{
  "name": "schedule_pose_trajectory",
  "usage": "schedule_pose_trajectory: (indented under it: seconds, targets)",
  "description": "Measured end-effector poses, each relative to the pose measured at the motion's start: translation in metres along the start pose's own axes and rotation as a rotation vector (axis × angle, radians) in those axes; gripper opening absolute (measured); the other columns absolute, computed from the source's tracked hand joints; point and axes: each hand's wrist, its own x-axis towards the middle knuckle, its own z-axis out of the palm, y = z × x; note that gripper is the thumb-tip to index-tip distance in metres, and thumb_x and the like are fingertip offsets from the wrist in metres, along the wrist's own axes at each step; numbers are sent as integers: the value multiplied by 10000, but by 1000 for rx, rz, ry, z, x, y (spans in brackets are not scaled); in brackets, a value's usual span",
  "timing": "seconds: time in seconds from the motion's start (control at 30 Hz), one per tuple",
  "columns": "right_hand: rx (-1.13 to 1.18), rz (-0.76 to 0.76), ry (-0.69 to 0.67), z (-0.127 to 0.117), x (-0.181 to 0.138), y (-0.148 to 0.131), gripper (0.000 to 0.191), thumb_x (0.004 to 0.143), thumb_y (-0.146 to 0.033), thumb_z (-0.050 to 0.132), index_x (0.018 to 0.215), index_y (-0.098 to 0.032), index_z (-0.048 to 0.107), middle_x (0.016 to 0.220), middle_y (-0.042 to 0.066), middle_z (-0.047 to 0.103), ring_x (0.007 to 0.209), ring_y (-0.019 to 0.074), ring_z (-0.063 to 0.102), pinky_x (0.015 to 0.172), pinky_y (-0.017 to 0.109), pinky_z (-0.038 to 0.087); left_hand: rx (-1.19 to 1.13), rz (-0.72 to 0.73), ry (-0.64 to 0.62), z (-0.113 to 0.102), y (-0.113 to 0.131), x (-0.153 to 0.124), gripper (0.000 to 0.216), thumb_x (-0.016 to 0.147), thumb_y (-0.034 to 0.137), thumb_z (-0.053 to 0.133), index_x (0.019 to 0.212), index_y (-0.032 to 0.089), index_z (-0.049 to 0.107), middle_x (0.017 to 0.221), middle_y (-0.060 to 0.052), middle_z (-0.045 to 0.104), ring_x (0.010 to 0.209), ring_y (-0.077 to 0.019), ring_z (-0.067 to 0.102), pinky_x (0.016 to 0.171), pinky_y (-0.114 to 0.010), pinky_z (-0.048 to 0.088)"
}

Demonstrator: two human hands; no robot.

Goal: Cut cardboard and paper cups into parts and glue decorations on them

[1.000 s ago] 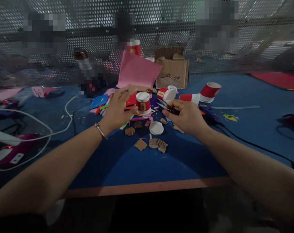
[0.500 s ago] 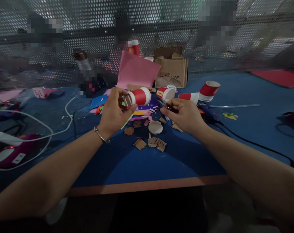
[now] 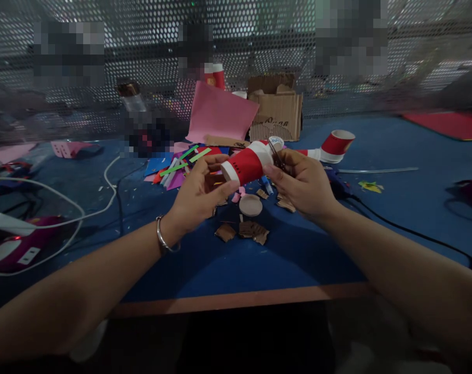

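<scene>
My left hand (image 3: 199,195) is closed around the base end of a red and white paper cup (image 3: 247,164), which lies tilted in the air, rim end to the right. At that rim my right hand (image 3: 304,182) holds small dark scissors (image 3: 275,155), their blades partly hidden by fingers and cup. Its thumb appears to touch the cup's rim end, though contact is hard to tell. Below the cup, a round white disc (image 3: 250,205) rests on the blue table (image 3: 236,270). Torn cardboard pieces (image 3: 253,231) surround it.
Coloured paper strips (image 3: 175,169) lie behind my left hand. At the back stand a pink sheet (image 3: 222,114) and a cardboard box (image 3: 277,117). Another cup (image 3: 337,146) is at right. Cables (image 3: 80,208) cross the left side; a perforated metal screen (image 3: 236,41) closes the back.
My left hand has brought the paper cup rightward and turned it, so its rim end now meets my right hand. The scissors now point more upward, beside the cup.
</scene>
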Motion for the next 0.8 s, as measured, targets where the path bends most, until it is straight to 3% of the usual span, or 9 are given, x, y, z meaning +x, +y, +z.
schedule_pose_trajectory:
  seconds: [0.17, 0.37, 0.5, 0.63, 0.8]
  targets:
    - [-120, -57, -8, -1, -2, -6, 337, 898, -524, 785, 910, -215, 651, 735, -26, 563, 643, 118, 452, 589, 293, 366, -335, -330, 57, 7, 10, -3, 320, 848, 328, 845, 1086, 169, 703, 1109, -70, 780, 973, -166, 749, 863, -273, 624]
    - [-315, -64, -7, -1, -3, -13, 298, 947, -503, 701, 887, -218, 636, 754, -4, 573, 699, 147, 470, 651, 311, 392, -431, -419, 27, 4, 5, 0, 232, 936, 350, 750, 1080, 169, 771, 1106, -104, 806, 993, -214, 776, 905, -349, 667]
    - [-322, -33, 12, -1, -5, -15, 221, 951, -435, 692, 941, -225, 623, 742, -17, 534, 669, 147, 452, 644, 321, 363, -347, -286, 59, 1, 0, -1, 262, 913, 294, 770, 1163, 221, 738, 1240, -71, 769, 1064, -192, 759, 945, -341, 657]
    - [-285, -22, 80, 3, -8, -18, 258, 950, -439, 718, 1049, -221, 624, 698, -47, 472, 606, 131, 409, 604, 314, 314, -210, -95, 103, -2, -6, -1, 480, 881, 204, 768, 1330, 331, 660, 1358, -21, 714, 1145, -169, 733, 1019, -356, 627]
    - [-70, 109, -177, 15, -14, -20, 405, 979, -607, 640, 989, -201, 648, 666, -53, 483, 562, 108, 387, 555, 285, 305, -143, -23, 144, 0, -9, -3, 530, 865, 219, 789, 1361, 325, 635, 1298, -27, 747, 1153, -196, 734, 1084, -404, 601]
